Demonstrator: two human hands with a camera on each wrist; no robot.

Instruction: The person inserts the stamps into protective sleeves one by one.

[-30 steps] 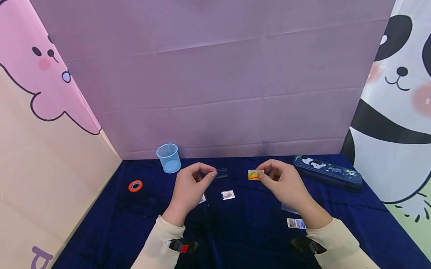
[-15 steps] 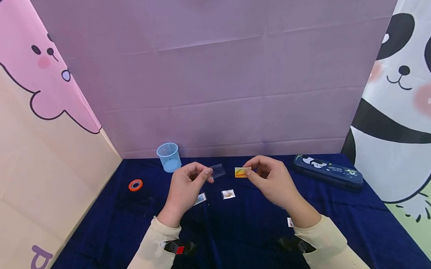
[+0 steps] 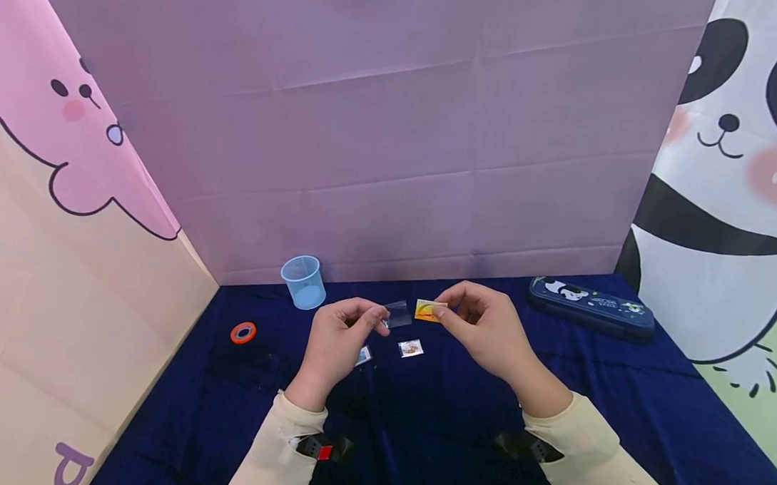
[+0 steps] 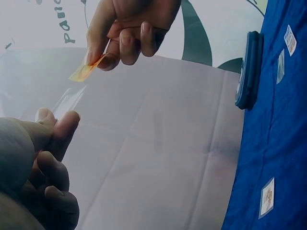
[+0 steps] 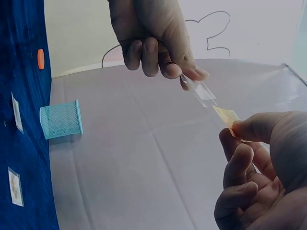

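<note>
1) Left hand point(image 3: 340, 335); pinching clear pouch point(image 3: 399, 314) by its left end;
2) Right hand point(image 3: 489, 333); pinching yellow card point(image 3: 427, 311), just right of pouch;
3) Small picture card point(image 3: 411, 349); on blue cloth point(image 3: 433, 422), nearer than pouch;
4) Blue mesh cup point(image 3: 305, 291); far left;
5) Panda-print case point(image 3: 590, 308); far right

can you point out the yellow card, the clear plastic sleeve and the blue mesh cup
Yellow card point(image 3: 424, 310): head view, uncovered printed face.
Clear plastic sleeve point(image 3: 399, 314): head view, exposed middle.
Blue mesh cup point(image 5: 62, 120): right wrist view, side wall.
</note>
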